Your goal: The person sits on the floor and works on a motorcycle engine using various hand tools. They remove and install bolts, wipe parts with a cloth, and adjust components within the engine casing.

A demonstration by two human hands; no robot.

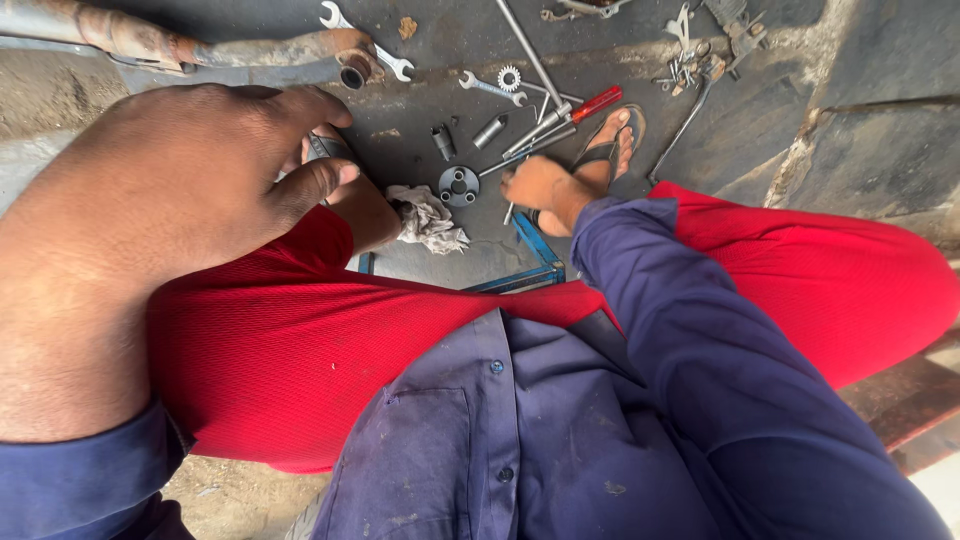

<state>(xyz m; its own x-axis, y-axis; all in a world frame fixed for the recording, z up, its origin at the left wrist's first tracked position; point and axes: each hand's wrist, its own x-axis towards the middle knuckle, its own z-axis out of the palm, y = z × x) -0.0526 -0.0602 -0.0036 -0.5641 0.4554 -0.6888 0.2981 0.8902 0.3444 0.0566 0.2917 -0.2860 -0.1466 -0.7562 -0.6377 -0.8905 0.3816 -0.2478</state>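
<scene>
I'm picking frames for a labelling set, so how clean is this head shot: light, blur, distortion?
Head view: soft, even daylight, no hard shadows or glare; the left hand looms oversized and slightly soft from wide-angle closeness, hiding most of the small metal part it grips; the right hand and the tools on the floor are sharp; edges bend slightly.

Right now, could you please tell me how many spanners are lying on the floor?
2 that I can tell: one spanner by the rusty pipe at the top, and another spanner beside the small gear. More may be hidden in the tool pile at top right.
</scene>
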